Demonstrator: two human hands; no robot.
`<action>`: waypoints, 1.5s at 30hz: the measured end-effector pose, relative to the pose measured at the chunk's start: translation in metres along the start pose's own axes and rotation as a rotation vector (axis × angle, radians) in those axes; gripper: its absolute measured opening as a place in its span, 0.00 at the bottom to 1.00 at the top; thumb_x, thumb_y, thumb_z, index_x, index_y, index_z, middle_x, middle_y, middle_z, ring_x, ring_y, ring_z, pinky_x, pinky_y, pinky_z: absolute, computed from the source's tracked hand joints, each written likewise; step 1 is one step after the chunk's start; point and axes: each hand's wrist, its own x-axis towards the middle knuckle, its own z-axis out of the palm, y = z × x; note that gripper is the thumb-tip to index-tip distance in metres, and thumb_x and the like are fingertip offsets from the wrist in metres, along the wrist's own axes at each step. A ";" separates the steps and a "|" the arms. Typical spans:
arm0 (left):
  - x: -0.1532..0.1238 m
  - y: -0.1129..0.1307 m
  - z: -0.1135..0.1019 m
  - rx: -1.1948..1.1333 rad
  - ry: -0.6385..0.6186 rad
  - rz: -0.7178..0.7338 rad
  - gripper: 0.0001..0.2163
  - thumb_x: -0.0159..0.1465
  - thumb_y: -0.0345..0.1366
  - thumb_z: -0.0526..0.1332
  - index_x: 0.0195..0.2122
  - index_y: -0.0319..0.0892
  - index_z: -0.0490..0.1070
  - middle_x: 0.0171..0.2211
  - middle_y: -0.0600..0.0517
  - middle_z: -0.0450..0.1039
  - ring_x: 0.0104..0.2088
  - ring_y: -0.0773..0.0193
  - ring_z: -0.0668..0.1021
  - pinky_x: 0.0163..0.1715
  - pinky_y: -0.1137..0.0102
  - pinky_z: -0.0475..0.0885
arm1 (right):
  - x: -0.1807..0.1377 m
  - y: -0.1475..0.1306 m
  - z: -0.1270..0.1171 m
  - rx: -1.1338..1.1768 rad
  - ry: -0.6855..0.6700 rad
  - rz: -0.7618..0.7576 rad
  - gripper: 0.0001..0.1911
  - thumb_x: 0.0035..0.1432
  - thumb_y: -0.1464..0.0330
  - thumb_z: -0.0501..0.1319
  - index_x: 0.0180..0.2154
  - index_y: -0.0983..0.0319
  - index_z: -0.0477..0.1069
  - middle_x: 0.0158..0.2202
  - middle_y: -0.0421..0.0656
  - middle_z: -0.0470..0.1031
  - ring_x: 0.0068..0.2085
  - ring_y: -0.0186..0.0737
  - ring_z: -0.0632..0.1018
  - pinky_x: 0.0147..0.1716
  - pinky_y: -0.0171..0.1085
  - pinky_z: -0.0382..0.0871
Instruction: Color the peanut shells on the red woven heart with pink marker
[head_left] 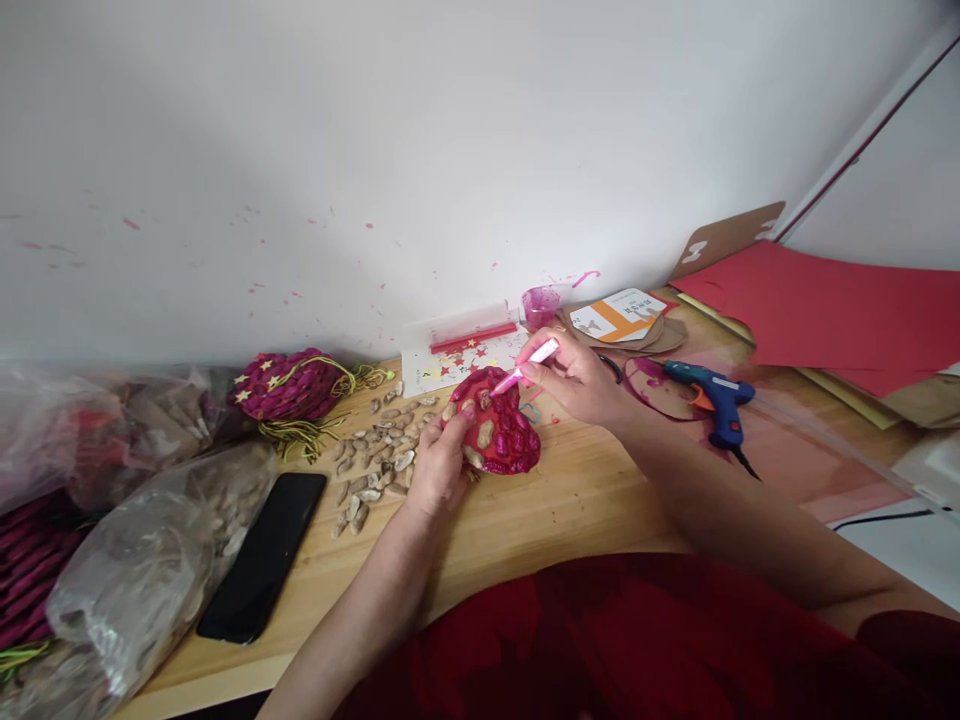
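My left hand grips the lower left edge of a red disc covered with peanut shells, its thumb on the front face. Most shells on the disc are painted shiny magenta; a few near the left side are still bare tan. Between the fingers and thumb of my right hand is a white-handled paintbrush with a pink lower end. Its tip touches a shell near the top of the disc. Loose peanut shells lie scattered on the table left of my left hand.
A black phone and plastic bags of shells lie at left, near a finished magenta piece with yellow cords. Behind are a sheet with stars and a pink-stained cup. A blue glue gun and red paper are at right.
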 end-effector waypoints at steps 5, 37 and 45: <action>0.000 0.001 0.001 0.017 0.006 0.008 0.20 0.49 0.44 0.79 0.39 0.40 0.80 0.33 0.45 0.86 0.39 0.46 0.87 0.40 0.60 0.83 | -0.001 -0.004 0.005 0.075 0.002 0.045 0.15 0.61 0.56 0.71 0.37 0.59 0.72 0.31 0.37 0.72 0.32 0.35 0.74 0.33 0.35 0.69; -0.003 0.003 0.005 0.024 0.019 0.002 0.21 0.50 0.45 0.79 0.41 0.39 0.81 0.33 0.45 0.86 0.35 0.51 0.87 0.37 0.64 0.83 | 0.000 -0.015 -0.006 -0.105 -0.014 0.138 0.12 0.61 0.59 0.68 0.37 0.60 0.72 0.32 0.39 0.73 0.32 0.37 0.72 0.31 0.35 0.65; -0.003 0.001 0.003 0.041 0.065 -0.010 0.22 0.48 0.46 0.80 0.39 0.40 0.80 0.31 0.45 0.85 0.33 0.51 0.87 0.34 0.64 0.82 | 0.001 -0.008 -0.009 -0.115 0.049 0.140 0.12 0.62 0.58 0.66 0.36 0.59 0.72 0.31 0.39 0.74 0.31 0.36 0.72 0.31 0.35 0.65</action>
